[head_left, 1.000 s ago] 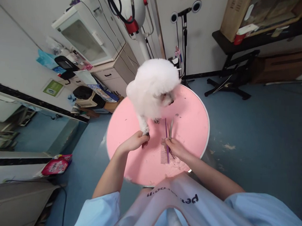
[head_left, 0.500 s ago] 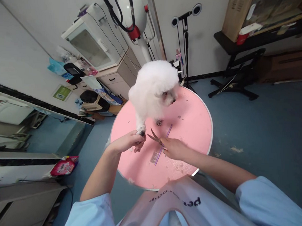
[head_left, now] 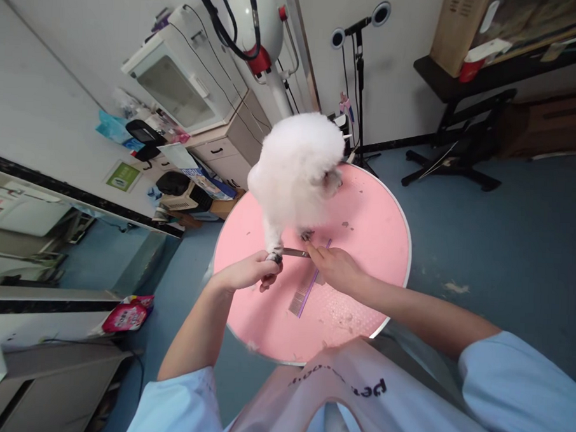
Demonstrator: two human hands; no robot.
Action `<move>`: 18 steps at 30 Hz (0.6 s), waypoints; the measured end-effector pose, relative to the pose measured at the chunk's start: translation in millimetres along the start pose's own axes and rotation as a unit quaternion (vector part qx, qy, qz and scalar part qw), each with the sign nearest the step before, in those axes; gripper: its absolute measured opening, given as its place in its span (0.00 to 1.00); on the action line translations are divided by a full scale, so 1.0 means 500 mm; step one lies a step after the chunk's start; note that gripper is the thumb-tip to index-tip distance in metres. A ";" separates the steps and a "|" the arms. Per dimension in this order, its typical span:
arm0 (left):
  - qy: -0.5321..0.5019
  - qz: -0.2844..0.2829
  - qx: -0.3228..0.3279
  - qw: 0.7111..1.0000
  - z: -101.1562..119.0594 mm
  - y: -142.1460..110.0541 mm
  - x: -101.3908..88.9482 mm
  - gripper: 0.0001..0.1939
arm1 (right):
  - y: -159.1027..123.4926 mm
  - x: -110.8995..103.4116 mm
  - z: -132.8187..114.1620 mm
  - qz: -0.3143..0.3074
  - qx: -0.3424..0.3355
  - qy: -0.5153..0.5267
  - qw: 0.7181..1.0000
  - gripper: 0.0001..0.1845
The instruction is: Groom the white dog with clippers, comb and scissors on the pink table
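A fluffy white dog (head_left: 294,165) stands on a round pink table (head_left: 382,245), its head turned to the right. My left hand (head_left: 252,270) is closed around one of its front paws (head_left: 275,256), lifted toward me. In my right hand (head_left: 336,266) is a pair of scissors (head_left: 296,252), the blades lying nearly together and pointing left at the fur just above that paw. The scissor handles are hidden by my fingers. A purple-backed metal comb (head_left: 304,293) lies flat on the table, partly under my right hand.
Small hair clippings (head_left: 347,225) dot the tabletop. Behind the dog stand a white dryer (head_left: 255,23) with hanging hoses and a black lamp stand (head_left: 359,85). A drawer cabinet (head_left: 219,149) is at the back left, a black desk (head_left: 446,86) at the back right.
The scissors have gone from spread blades to nearly closed, and my right hand has turned and moved slightly up, bringing them to the held leg. The dog's head has tilted slightly.
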State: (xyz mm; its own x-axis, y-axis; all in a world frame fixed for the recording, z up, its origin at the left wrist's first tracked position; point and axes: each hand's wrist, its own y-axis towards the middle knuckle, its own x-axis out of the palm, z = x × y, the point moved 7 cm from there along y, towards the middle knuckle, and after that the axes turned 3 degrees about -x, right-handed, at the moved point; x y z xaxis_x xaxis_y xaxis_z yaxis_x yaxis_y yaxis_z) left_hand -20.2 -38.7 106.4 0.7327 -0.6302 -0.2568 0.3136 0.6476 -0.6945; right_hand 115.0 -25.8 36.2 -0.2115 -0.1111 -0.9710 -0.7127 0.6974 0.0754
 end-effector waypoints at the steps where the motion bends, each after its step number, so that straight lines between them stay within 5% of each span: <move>1: 0.000 -0.001 0.000 1.000 0.000 0.000 0.000 0.05 | -0.003 0.003 0.000 -0.005 0.000 -0.008 1.000 0.36; 18: 0.027 0.022 -0.007 0.999 -0.007 0.005 0.002 0.07 | -0.029 0.023 0.010 0.028 0.052 -0.039 0.998 0.31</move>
State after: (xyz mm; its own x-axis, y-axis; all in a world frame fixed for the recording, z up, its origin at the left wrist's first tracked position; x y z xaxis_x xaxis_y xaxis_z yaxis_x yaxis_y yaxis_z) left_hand -21.1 -39.2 102.2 0.7118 -0.6242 -0.3221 0.2732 0.6685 -0.6917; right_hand 126.3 -33.9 23.0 -0.1932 -0.0184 -0.9810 -0.6280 0.7705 0.1092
